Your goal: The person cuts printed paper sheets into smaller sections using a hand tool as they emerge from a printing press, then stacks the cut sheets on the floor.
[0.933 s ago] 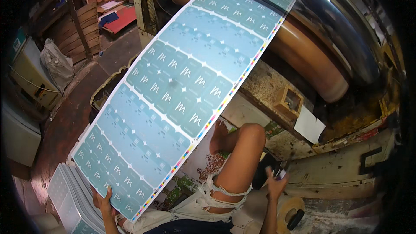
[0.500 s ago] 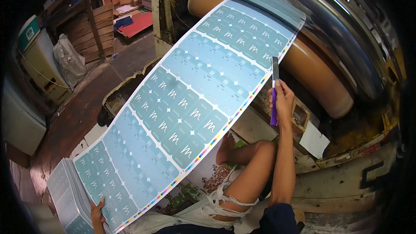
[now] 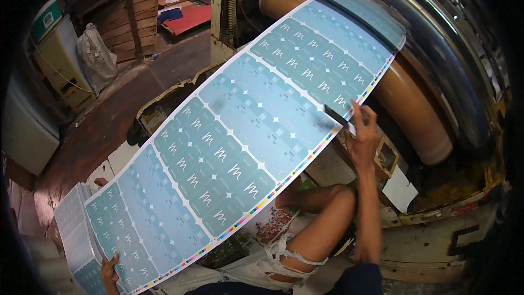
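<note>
A long printed sheet [image 3: 262, 112], with blue and green bands, slopes from a shiny metal roller [image 3: 456, 71] at the upper right down to the lower left. My left hand [image 3: 110, 269] pinches its near end, the thumb on top and the other fingers hidden. Closed around a flat knife [image 3: 337, 117], my right hand [image 3: 362, 139] is at the sheet's right edge. The dark blade points to the upper left over the sheet; its purple handle is mostly hidden in the fist. A stack of similar printed sheets [image 3: 71, 224] lies beside my left hand.
Below the metal roller runs a brown roller [image 3: 417, 112]. A small wooden box [image 3: 386, 157] and a white paper piece [image 3: 400, 190] are right of my forearm. My bent knee [image 3: 338, 202] is under the sheet. A grey sack [image 3: 97, 57] stands far left.
My right hand has lowered, and the knife has tipped from upright to lying across the sheet's right edge. The view has shifted slightly. The left hand keeps its hold on the sheet's near end.
</note>
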### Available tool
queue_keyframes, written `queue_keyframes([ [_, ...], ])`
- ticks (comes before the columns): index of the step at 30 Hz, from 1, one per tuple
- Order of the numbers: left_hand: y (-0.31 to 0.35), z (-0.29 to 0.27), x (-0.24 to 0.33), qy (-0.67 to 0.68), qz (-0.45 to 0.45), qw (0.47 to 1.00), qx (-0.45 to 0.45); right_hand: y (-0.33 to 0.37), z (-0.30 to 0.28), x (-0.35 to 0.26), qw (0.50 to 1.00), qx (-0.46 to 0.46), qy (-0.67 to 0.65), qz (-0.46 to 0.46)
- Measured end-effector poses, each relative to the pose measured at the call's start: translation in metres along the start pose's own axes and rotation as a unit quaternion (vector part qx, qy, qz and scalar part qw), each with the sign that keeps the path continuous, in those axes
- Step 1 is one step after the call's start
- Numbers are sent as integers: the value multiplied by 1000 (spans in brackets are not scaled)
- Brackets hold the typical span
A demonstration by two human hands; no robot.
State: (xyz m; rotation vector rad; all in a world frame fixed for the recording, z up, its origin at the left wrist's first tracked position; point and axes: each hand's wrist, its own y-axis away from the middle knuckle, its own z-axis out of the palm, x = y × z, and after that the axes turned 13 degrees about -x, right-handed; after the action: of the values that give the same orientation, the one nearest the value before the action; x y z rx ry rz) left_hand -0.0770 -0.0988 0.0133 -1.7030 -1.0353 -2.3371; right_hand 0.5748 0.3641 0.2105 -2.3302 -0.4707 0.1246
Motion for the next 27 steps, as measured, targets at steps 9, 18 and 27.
queue_keyframes([
  [9, 13, -7, -22, 23, -15, 998, 50, -59, 0, 37, 935, -294, -198, 8],
  [18, -16, -37, 8, -27, 5, 992, 125, -55, 13, -15, 919, -315, -222, 84],
  [27, -160, -81, -50, -84, -13, 995, 46, -7, 28, -160, 907, -321, -265, 67],
])
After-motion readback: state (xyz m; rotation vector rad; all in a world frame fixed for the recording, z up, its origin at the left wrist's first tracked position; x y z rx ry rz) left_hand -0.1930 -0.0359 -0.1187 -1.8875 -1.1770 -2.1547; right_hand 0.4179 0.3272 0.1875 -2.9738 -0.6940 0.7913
